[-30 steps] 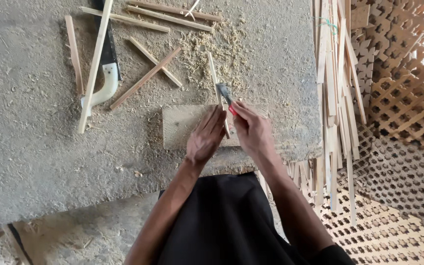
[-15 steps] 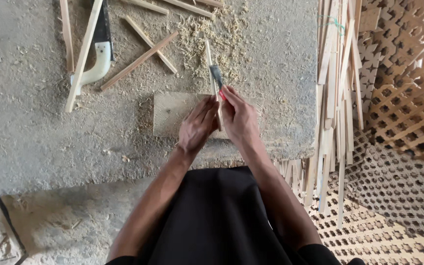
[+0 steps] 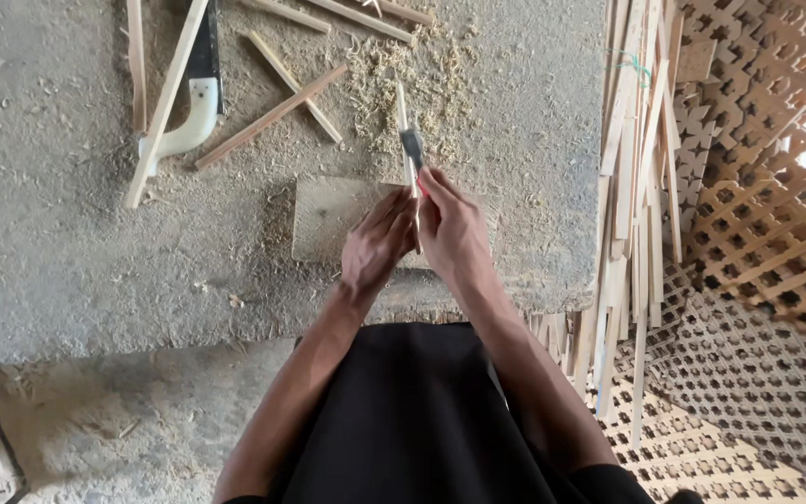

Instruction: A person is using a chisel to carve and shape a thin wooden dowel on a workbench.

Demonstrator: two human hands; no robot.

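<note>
My left hand (image 3: 378, 245) holds a thin pale wooden strip (image 3: 403, 114) that points away from me, its near end resting over a flat wooden block (image 3: 324, 219) on the concrete slab. My right hand (image 3: 454, 229) grips a small knife with a red handle; its dark blade (image 3: 413, 147) lies against the strip just beyond my fingers. The two hands touch each other over the block. The strip's near end is hidden under my fingers.
A handsaw with a white handle (image 3: 193, 117) and several loose wooden sticks (image 3: 268, 117) lie at the far left. Wood shavings (image 3: 440, 79) cover the slab ahead. A bundle of long strips (image 3: 636, 187) leans at the right beside woven lattice panels (image 3: 767, 233).
The view has shifted, so hands and block sit a little lower and more central. The knife blade has slid farther along the strip, away from me.
</note>
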